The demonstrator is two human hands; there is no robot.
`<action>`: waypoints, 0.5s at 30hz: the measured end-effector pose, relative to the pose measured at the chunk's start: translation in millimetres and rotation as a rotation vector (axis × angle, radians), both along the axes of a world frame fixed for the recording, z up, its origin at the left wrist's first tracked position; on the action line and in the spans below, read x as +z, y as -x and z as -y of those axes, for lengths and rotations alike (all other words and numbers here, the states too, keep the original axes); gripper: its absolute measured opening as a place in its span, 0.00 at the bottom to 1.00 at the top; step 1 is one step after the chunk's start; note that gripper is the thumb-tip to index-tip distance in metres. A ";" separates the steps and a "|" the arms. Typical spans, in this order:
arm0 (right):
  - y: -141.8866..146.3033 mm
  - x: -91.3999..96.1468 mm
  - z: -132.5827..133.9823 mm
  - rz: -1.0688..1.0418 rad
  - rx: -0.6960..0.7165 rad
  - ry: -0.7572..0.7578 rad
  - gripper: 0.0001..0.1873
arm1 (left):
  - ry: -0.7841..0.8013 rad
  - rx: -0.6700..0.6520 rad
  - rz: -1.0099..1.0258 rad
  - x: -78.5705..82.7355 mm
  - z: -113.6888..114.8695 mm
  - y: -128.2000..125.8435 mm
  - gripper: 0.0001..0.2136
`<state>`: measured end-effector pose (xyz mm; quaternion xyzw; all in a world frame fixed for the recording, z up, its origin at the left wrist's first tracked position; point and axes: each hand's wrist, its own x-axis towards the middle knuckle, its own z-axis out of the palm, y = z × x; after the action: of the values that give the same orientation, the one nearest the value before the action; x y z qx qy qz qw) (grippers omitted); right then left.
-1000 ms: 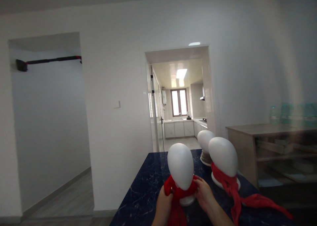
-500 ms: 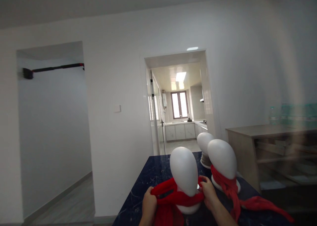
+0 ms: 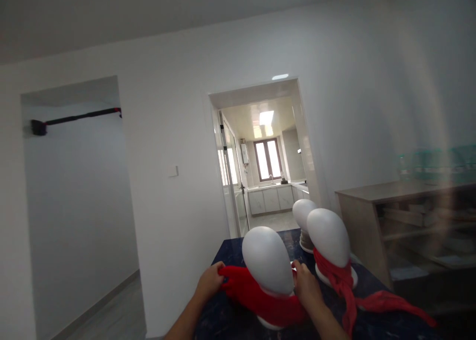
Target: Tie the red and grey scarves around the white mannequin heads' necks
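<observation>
A white mannequin head (image 3: pixel 267 260) stands closest to me on the dark blue marbled table (image 3: pixel 223 253). Around the front of its neck runs a red scarf (image 3: pixel 256 296), stretched out toward the left. My left hand (image 3: pixel 211 280) pinches the scarf's left end, away from the head. Close against the head's right side, my right hand (image 3: pixel 305 284) has its fingers closed on the scarf. To the right is another white mannequin head (image 3: pixel 327 237) with a red scarf (image 3: pixel 336 275) knotted at its neck, one tail trailing right across the table.
Behind stands a third white head (image 3: pixel 303 213) with a greyish wrap on its neck. A wooden shelf unit (image 3: pixel 357 193) at right carries greenish plastic bottles (image 3: pixel 439 164). Beyond the table, a doorway opens to a kitchen (image 3: pixel 266 201).
My left hand has moved left and up, pulling the scarf out wider. The scarf now spreads broadly across the neck's front, where two separate bands showed before. The view has tilted slightly.
</observation>
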<state>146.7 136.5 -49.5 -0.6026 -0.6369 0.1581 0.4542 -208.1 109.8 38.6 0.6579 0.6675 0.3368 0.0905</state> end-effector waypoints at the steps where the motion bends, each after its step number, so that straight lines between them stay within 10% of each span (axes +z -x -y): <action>1: 0.7 1.1 2.1 0.118 -0.029 -0.005 0.13 | -0.007 -0.051 -0.074 6.2 2.2 1.9 0.03; 7: -1.8 3.5 6.5 0.380 -0.088 -0.016 0.13 | 0.024 -0.216 -0.330 23.4 6.2 0.3 0.09; 15: -10.9 7.3 4.8 0.161 0.002 0.070 0.09 | 0.130 0.094 0.029 3.2 -10.8 -1.1 0.08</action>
<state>157.7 131.7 -42.2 -0.6281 -0.6662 0.1318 0.3799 -207.0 120.6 41.7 0.6136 0.7168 0.3061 0.1268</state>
